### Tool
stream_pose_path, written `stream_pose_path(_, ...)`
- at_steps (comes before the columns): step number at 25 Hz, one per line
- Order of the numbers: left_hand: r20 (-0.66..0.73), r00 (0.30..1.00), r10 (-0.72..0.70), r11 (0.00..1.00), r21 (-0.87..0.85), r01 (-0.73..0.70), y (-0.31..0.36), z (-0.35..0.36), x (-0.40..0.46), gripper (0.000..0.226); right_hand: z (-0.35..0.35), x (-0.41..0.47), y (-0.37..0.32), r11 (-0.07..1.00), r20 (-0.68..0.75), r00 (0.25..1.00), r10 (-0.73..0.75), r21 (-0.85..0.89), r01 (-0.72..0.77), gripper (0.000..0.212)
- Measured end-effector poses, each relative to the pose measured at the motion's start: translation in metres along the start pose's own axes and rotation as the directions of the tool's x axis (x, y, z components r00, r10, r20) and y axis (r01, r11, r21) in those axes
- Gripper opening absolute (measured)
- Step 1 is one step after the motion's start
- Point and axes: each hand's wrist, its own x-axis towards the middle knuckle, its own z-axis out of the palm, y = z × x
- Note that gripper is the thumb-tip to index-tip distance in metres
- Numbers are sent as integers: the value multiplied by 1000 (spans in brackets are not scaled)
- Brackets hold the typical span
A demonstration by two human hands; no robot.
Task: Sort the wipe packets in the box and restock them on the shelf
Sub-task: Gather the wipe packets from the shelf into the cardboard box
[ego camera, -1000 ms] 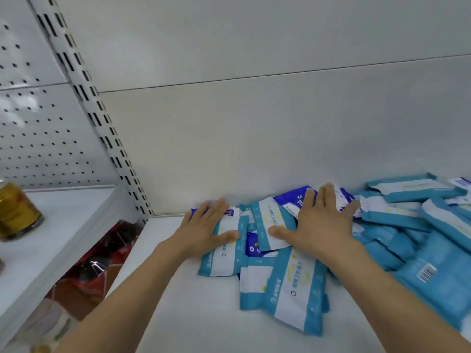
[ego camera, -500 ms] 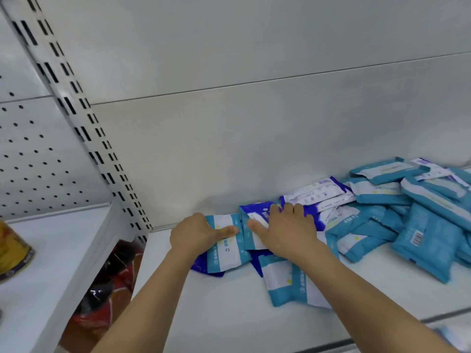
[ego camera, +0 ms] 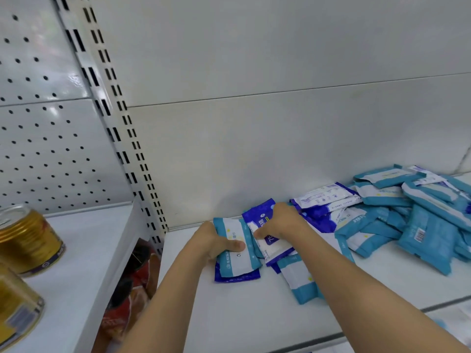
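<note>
Two wipe packets lie stacked near the back-left corner of the white shelf (ego camera: 254, 314): a teal packet (ego camera: 235, 247) with a white centre band rests on top of a dark blue packet (ego camera: 237, 276), whose lower edge shows beneath it. The left hand (ego camera: 212, 242) grips this stack from its left side; the thumb lies across the white band of the teal packet, and the fingers curl around the left edge, out of sight. The left forearm runs in from the lower left, wrist roughly straight.

Just to the right, touching the stack, a blue-and-white packet (ego camera: 270, 235) stands tilted with its top toward the back panel (ego camera: 280, 149). The right hand (ego camera: 281, 222) pinches it, fingers bent over its upper right edge and thumb pressed on its front face. The right forearm enters from the lower right and crosses over a teal packet lying flat (ego camera: 299, 278) on the shelf.

Farther right, a loose pile (ego camera: 413, 215) of teal and blue packets spreads along the back panel.

To the left, beyond the slotted upright (ego camera: 122, 138), a neighbouring shelf (ego camera: 84, 250) holds two gold cans (ego camera: 25, 243). Red bags (ego camera: 130, 289) show below, between the two shelves.
</note>
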Motion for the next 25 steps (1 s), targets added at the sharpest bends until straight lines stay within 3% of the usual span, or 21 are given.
stream_pose_path(3, 29, 999, 45, 977, -209, -38, -6, 0, -9, 44, 0, -5, -3, 990, 13, 1000, 14, 138, -16, 54)
stream_pose_path(5, -51, 989, 135, 941, -305, -145, -9, 1, -18, 36, 4, -13, 0, 957, -46, 999, -29, 286, 41, 44)
stream_pose_path(8, -233, 931, 282, 889, -301, -345, -6, 3, -38, 25, 8, -35, 6, 830, -176, 982, -72, 535, 157, 35)
stream_pose_path(12, -342, 805, 486, 771, -266, -579, 2, 20, -70, 26, -3, -77, 29, 727, -479, 877, -46, 586, 359, 27)
stream_pose_path(16, -275, 761, 587, 707, -284, -648, 16, 52, -98, 26, -22, -124, 71, 763, -617, 787, -2, 508, 400, 28)
stream_pose_path(25, -35, 618, 786, 601, -196, -775, 65, 163, -163, 24, -54, -214, 198, 834, -736, 635, 235, 488, 257, 34)
